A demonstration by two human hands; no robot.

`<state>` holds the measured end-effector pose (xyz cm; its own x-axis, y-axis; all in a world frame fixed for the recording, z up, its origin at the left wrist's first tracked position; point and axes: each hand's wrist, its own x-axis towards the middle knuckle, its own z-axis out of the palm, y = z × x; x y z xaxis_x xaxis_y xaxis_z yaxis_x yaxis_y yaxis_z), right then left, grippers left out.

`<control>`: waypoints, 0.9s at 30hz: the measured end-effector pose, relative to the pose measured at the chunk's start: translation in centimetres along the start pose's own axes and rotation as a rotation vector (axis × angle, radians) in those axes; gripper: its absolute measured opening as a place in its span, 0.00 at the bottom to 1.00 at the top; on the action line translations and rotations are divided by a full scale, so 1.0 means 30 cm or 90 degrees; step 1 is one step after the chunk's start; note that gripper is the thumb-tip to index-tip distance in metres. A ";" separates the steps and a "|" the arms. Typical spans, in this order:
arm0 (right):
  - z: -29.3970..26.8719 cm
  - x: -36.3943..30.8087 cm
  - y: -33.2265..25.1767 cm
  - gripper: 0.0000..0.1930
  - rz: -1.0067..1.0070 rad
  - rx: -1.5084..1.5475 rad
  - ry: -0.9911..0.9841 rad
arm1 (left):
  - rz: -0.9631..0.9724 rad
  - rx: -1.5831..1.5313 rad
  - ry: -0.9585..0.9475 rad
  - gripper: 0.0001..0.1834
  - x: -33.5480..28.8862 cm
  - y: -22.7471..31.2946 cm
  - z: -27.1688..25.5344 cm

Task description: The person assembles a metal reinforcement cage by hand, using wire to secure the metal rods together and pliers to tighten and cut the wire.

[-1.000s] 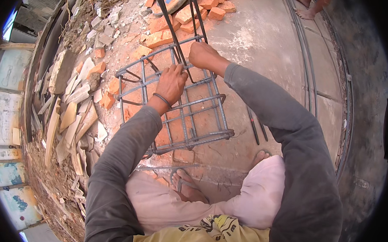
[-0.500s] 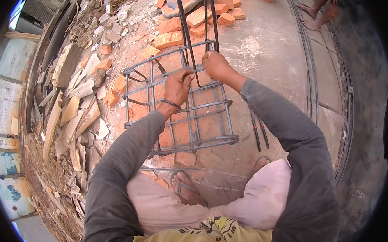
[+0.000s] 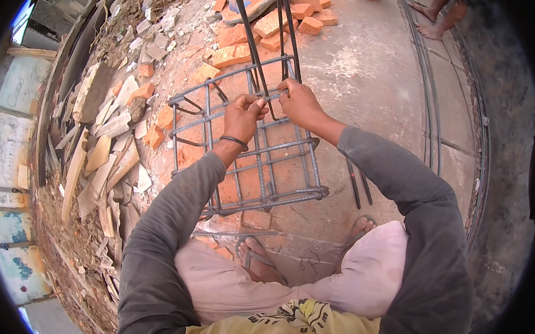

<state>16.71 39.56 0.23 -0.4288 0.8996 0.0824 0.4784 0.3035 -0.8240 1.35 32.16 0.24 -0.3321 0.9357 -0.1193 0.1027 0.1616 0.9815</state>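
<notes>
A rebar cage (image 3: pixel 278 198) of square steel hoops and straight bars lies before me, with dark upright bars (image 3: pixel 250 34) rising at its far side. My left hand (image 3: pixel 241 118), with a dark band at the wrist, is pinched closed over the cage beside an upright bar. Just right of it, my right hand (image 3: pixel 302 105) is also closed, its fingertips against a bar near the far edge. Whatever is between the fingers of either hand is too small to make out. On the ground right of the cage lies a pair of dark rods or handles (image 3: pixel 355 187) with red marks.
Orange bricks (image 3: pixel 231 55) are piled beyond the cage. Broken tiles and rubble (image 3: pixel 108 140) cover the left side. Long bars (image 3: pixel 429 109) run along the concrete at right. Another person's bare feet (image 3: pixel 430 31) are at the far right. My sandalled foot (image 3: pixel 257 254) is near the cage.
My right hand has shifted slightly nearer to me and to the right. My left hand has turned a little, staying at the same joint. The cage has stayed in place.
</notes>
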 end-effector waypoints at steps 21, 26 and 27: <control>0.043 -0.113 -0.039 0.14 0.002 -0.008 -0.120 | -0.077 0.052 0.023 0.10 0.021 0.070 0.008; -0.029 -0.069 -0.026 0.11 -0.025 -0.027 -0.112 | -0.033 0.034 0.000 0.10 -0.003 0.042 -0.026; -0.036 -0.061 -0.015 0.11 -0.033 -0.031 -0.105 | -0.045 0.018 -0.002 0.10 -0.004 0.045 -0.025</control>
<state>18.11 38.12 1.06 -0.5719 0.8198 0.0282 0.4871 0.3671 -0.7924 0.82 32.02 1.70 -0.3370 0.9226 -0.1879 0.1063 0.2356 0.9660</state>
